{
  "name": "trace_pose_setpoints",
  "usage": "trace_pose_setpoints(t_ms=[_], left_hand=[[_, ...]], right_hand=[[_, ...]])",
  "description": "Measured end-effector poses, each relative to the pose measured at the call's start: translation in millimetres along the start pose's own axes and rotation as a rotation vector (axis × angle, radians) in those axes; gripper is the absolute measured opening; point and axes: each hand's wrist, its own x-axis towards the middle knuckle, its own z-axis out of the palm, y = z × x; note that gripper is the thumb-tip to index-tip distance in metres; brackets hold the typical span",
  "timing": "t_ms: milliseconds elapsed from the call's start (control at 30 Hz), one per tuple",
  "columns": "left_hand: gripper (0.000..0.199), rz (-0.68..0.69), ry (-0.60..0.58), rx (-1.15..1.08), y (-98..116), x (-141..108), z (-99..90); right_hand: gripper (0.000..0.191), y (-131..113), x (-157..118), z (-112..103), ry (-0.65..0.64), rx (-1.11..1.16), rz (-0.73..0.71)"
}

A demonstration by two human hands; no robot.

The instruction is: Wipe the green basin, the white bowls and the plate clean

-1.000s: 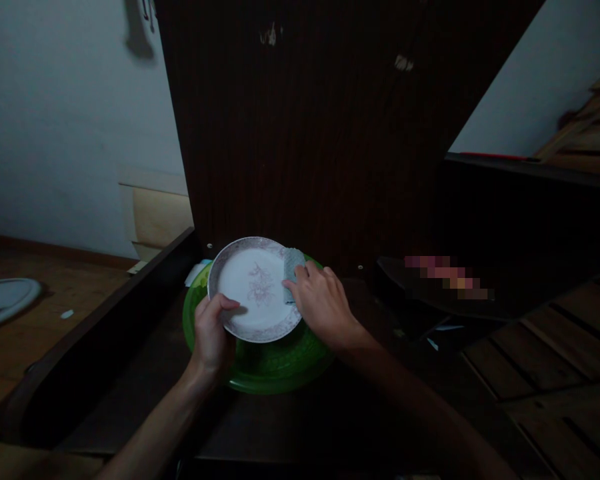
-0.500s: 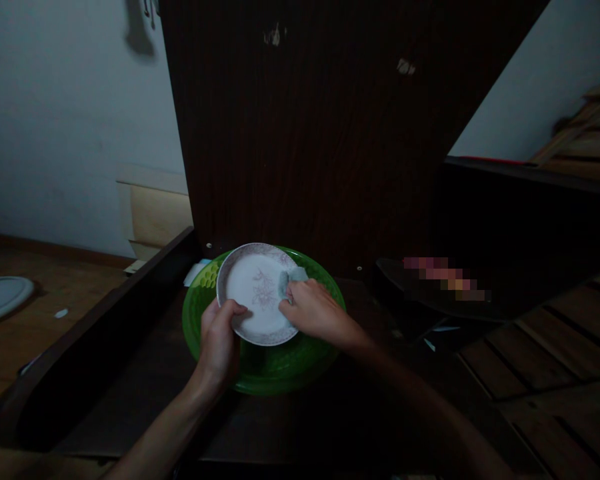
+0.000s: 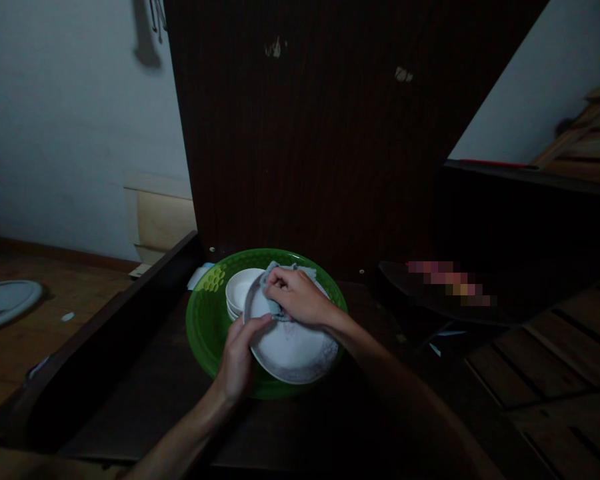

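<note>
My left hand grips the left rim of a white plate with a faint floral pattern, thumb on its upper face. The plate is tilted and held over a green plastic basin. A grey-green cloth is bunched in my closed right hand, pressed against the plate's upper left part. Behind the plate, a small stack of white bowls sits in the basin, partly hidden by the plate and cloth.
The basin stands on a dark wooden surface with a raised left side board and a tall dark panel behind. A white oval lid-like object lies on the floor at left. Wooden slats lie at right.
The plate has moved right and down and tilted, uncovering the bowls in the basin. My right hand with the cloth has shifted from the plate's right rim to its upper left.
</note>
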Motion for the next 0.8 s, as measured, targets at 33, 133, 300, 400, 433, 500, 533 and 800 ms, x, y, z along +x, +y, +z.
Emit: trace_pose_setpoints(t_ms=[33, 133, 300, 400, 433, 500, 533, 800], left_hand=[[0.030, -0.002, -0.037, -0.017, 1, 0, 1.9], [0.041, -0.016, -0.156, -0.091, 6, 1, 9.4], [0.050, -0.080, -0.163, -0.165, 14, 6, 14.8], [0.054, -0.053, -0.123, -0.209, 17, 11, 12.6], [0.054, -0.039, -0.116, -0.212, 17, 12, 11.8], [0.052, -0.018, -0.105, -0.207, 20, 14, 11.1], [0.050, -0.014, -0.098, -0.208, 21, 14, 11.2], [0.047, -0.125, -0.088, -0.187, 23, 2, 13.0]], right_hand=[[0.010, -3, -1, 1, -0.050, 0.039, 0.013], [0.014, -11, -5, 6, -0.203, 0.118, 0.037], [0.018, -23, -18, 14, -0.350, 0.020, -0.077], [0.017, -24, -26, 11, -0.412, -0.044, -0.068], [0.018, -23, -29, 9, -0.426, -0.084, -0.057], [0.024, -18, -31, 4, -0.399, -0.223, -0.038], [0.027, -14, -30, 1, -0.355, -0.303, -0.026], [0.019, 11, -11, -18, 0.082, -0.487, 0.071]])
